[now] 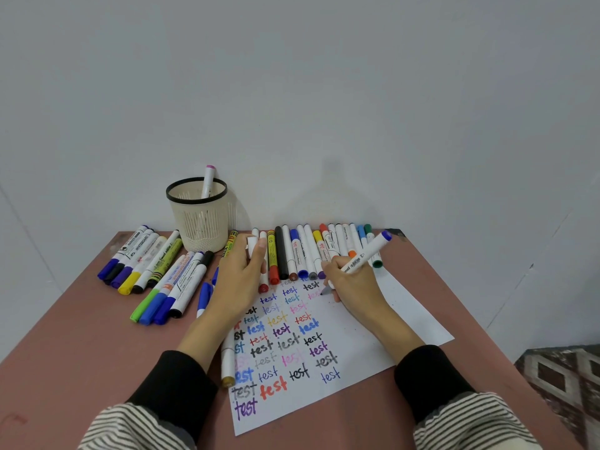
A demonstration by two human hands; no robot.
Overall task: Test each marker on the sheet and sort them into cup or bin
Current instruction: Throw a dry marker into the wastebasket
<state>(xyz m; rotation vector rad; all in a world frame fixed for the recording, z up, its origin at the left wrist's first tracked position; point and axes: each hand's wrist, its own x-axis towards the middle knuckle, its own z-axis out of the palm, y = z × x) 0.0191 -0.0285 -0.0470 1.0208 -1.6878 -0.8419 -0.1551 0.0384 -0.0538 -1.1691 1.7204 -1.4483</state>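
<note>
Head view: my right hand [349, 280] grips a marker [363, 258], tip down-left on the sheet [406, 319], barrel slanting up-right. My left hand [240, 277] pinches its cap [251, 246], just beside.

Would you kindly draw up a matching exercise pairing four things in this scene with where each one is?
Things:
1. white marker with blue end cap
2. small white cap
3. pink-tipped white marker
4. gold-capped white marker

Places:
A. standing in the beige mesh cup
B. held in the left hand
C. lying on the white sheet's left edge
D. gripped by the right hand

Pairs: 1-D, 2-B, 3-A, 4-C
</note>
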